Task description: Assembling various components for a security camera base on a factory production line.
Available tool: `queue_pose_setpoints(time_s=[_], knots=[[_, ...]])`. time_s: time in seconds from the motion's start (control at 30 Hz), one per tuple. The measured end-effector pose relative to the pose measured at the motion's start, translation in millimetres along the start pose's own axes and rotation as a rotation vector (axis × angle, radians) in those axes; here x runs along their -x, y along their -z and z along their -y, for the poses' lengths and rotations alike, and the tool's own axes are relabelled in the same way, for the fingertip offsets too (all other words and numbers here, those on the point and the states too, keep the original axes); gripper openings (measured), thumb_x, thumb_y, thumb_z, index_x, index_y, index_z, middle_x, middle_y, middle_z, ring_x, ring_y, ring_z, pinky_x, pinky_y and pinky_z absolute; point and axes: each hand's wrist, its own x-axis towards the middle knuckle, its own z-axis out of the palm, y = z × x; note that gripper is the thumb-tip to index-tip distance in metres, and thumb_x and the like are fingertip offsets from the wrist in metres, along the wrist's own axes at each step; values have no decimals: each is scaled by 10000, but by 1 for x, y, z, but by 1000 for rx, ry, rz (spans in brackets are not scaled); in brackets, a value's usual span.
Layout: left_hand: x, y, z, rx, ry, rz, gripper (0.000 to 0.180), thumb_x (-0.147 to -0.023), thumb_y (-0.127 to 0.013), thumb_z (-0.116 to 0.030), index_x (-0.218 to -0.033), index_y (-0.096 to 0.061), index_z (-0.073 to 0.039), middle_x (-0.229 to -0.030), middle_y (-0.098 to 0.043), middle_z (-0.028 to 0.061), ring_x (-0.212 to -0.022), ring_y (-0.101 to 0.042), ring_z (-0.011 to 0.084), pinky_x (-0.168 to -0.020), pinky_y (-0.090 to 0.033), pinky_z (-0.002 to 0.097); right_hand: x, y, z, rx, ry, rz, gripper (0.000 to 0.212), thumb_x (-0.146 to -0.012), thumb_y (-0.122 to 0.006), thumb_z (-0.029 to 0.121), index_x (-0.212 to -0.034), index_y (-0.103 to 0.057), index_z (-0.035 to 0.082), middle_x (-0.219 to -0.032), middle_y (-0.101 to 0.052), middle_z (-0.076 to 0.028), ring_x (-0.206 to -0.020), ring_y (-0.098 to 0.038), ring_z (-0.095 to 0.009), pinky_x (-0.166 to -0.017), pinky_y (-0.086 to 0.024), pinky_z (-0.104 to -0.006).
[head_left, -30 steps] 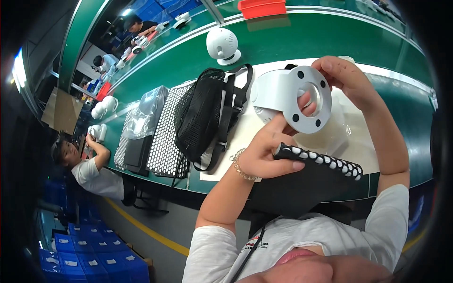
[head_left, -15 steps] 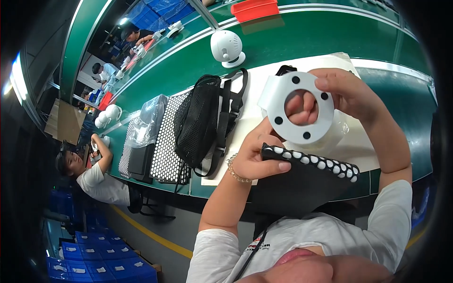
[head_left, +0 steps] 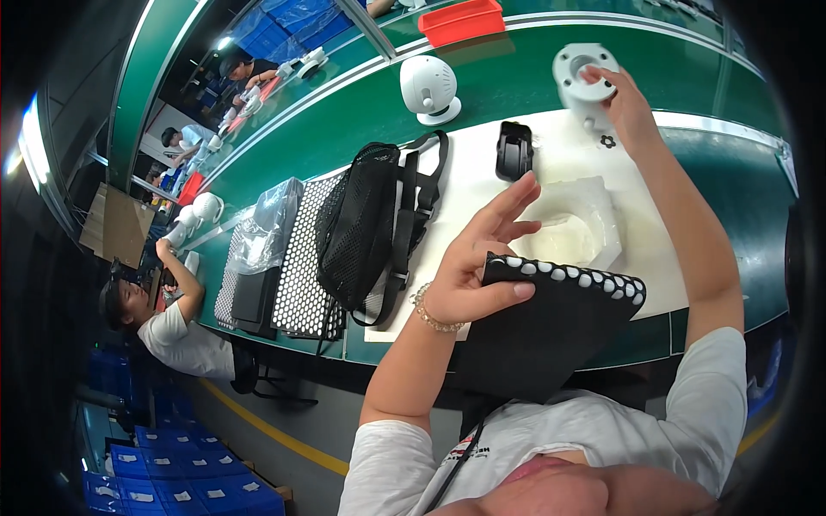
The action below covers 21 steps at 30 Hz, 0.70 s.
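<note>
My left hand pinches the edge of a black sheet studded with round white pads between thumb and palm, its other fingers stretched out. The sheet hangs over the table's near edge. At the far right, my right hand grips a white housing with a round ring base; the ring, with several black dots, faces up and looks slightly blurred. Between the hands, a pale translucent holder with a hollow middle rests on the white board. Beyond it lies a black handheld device. A small black flower-shaped part is near my right wrist.
Left of the board lie a black mesh bag with straps, more white-dotted sheets and a clear plastic bag. A white round-headed device and red bin stand behind. A co-worker sits at left.
My right hand has carried the white housing away from my left hand to the far right of the table. My left fingers have straightened, still holding the sheet. The translucent holder is now uncovered.
</note>
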Motion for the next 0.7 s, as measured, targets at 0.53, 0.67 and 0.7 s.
queue_pose_setpoints(time_s=[0.53,0.67,0.7], knots=[[-2,-5,8,-102,-50,191,262,-647,-676,-6,-844,-517,-73,-1328,-282,262,-1241,-285,400,-940,-341,448,-38,106,-36,1741,176,-64,943,-753,-405,666,-1372,-39,55,-1421,-82,-161,-1314,-83,-315,-1056,-67,-392],[-2,-7,7,-130,-29,186,266,-646,-682,-11,-843,-513,-71,-1314,-309,263,-1223,-319,393,-934,-348,436,-41,92,-29,1913,-63,103,858,-759,-326,695,-1371,-168,116,-1429,-151,-57,-1320,-121,-221,-1040,-62,-452],[-2,-9,5,-110,30,160,179,-631,-665,-17,-750,-535,-43,-1311,-310,266,-1225,-311,402,-942,-336,455,-42,90,-26,1906,-176,191,849,-759,-312,700,-1366,-199,117,-1426,-167,-52,-1319,-124,-207,-1039,-54,-467]])
